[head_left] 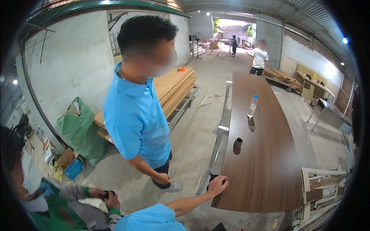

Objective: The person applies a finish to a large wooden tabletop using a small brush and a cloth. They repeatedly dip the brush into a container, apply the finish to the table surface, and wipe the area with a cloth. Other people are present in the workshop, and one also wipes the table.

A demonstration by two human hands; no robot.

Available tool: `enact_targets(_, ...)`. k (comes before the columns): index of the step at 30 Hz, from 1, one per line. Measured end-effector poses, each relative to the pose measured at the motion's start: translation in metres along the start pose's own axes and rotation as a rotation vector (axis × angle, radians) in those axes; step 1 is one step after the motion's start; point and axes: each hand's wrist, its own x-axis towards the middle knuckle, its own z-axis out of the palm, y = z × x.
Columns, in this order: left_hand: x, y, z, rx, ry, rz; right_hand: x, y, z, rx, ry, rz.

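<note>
My left arm, in a light blue sleeve, reaches in from the lower edge. The left hand [218, 186] is at the near left edge of a long dark brown wood-grain tabletop [262, 165], its fingers curled. Something black [212, 177] shows right beside the fingers; its kind cannot be told. Farther up the board stand a short dark cup-like cylinder [237, 143] and a clear plastic bottle [252, 107] with a blue cap. My right hand is out of view.
A person in a blue shirt [138, 111] stands left of the board; another [65, 204], lower left, holds a small dark object. Stacked boards [177, 92] and a green sack [83, 131] lie left, wood scraps [316, 192] right. Two more people stand farther back.
</note>
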Motion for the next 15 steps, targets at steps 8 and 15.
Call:
enact_targets(8, 0.002, 0.0, 0.027, 0.164, -0.051, 0.194, 0.011, -0.068, 0.003, -0.162, 0.076, -0.074)
enact_targets(15, 0.002, 0.002, 0.025, 0.312, 0.004, 0.303, 0.05, -0.097, 0.006, 0.183, 0.001, 0.042)
